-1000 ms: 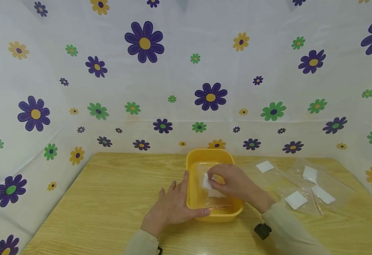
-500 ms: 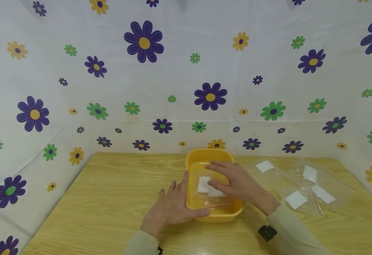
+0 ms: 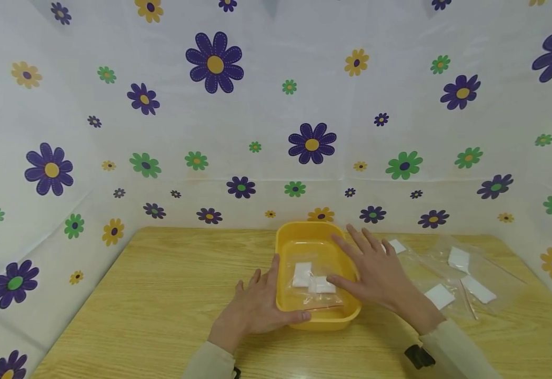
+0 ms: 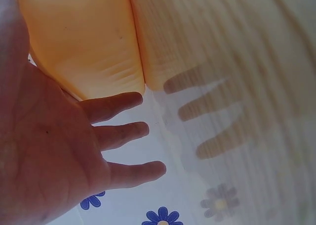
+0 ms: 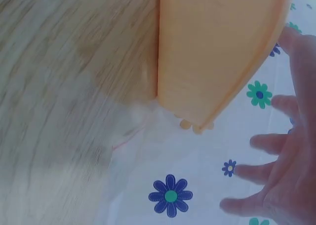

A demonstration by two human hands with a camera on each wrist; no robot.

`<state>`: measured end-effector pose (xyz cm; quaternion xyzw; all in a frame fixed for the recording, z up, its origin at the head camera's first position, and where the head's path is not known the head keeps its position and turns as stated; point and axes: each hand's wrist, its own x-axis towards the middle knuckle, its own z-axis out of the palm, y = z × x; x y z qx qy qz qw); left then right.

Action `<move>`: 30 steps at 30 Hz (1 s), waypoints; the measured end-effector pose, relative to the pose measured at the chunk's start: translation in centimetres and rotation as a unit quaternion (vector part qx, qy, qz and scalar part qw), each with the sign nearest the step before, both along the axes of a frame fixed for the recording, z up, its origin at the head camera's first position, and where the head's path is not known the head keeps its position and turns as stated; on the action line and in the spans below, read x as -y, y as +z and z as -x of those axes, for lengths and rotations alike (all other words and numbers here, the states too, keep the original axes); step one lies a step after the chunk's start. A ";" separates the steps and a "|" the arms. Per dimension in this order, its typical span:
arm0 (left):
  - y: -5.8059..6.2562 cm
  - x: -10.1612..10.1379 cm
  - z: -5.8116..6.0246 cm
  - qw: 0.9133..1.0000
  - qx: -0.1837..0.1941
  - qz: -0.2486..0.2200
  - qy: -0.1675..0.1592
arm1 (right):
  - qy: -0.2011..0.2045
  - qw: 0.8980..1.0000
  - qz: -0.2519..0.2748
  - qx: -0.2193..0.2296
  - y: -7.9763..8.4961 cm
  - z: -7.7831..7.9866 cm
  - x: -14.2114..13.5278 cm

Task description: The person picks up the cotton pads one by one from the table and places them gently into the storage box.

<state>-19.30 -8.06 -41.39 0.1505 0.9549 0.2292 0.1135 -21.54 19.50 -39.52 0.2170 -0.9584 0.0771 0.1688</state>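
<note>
Two sets of straight, parted fingers: right hand (image 3: 380, 271) and left hand (image 3: 254, 310) flank the yellow tub (image 3: 311, 231).

By the head view, the right hand holds nothing and reaches over the tub's 3 o'clock rim; whether its thumb touches the clear bags inside the tub (image 3: 323, 299) I cannot tell. Those lie at its 9 o'clock, showing two white pieces. The left hand rests along the tub's 8 o'clock side, thumb over the near rim. The tub's long axis runs 12 to 6. The relation to watch, I judge, is with the loose bags (image 3: 478, 289) on the table (image 3: 162, 295), at the right hand's 3 o'clock and plainly nearer to it than to the left.
</note>
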 end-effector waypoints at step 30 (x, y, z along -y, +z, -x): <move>0.2 -0.1 0.1 1.000 0.007 -0.005 0.006 | -0.142 0.987 0.000 0.075 -1.5 1.2 -6.7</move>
